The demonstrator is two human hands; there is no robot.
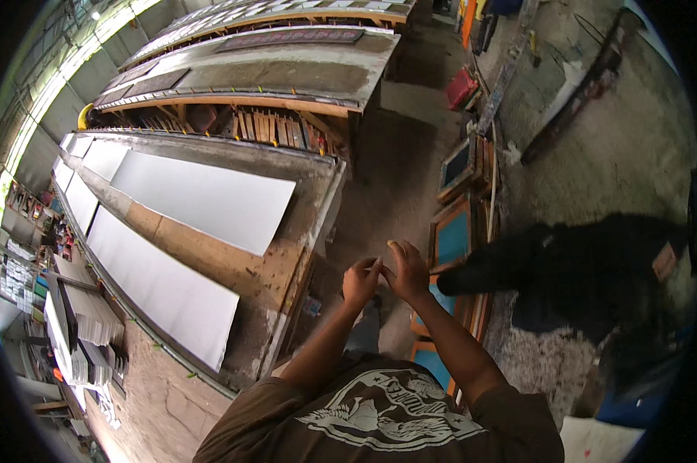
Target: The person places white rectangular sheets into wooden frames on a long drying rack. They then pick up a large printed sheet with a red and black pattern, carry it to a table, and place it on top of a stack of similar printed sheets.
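Note:
My left hand (361, 282) and my right hand (408, 272) are held close together in front of my body, above the floor beside a long table (317, 208). The left fingers are curled, with the thumb and a fingertip pinched toward the right hand. On the right hand the fingers are bent and the thumb reaches toward the left thumb. Whatever small thing may be between the fingertips is too small to make out. Left of my hands, white sheets lie on the table, a near one (159, 262) and a farther one (209, 193).
More long tables (302, 65) stand beyond, with wooden frames (279, 127) stored under one. Framed blue screens (451, 235) lean along the right wall, near a dark hanging cloth (580, 270). Stacked boards (90, 309) stand at the left. A red object (462, 89) sits farther down the aisle.

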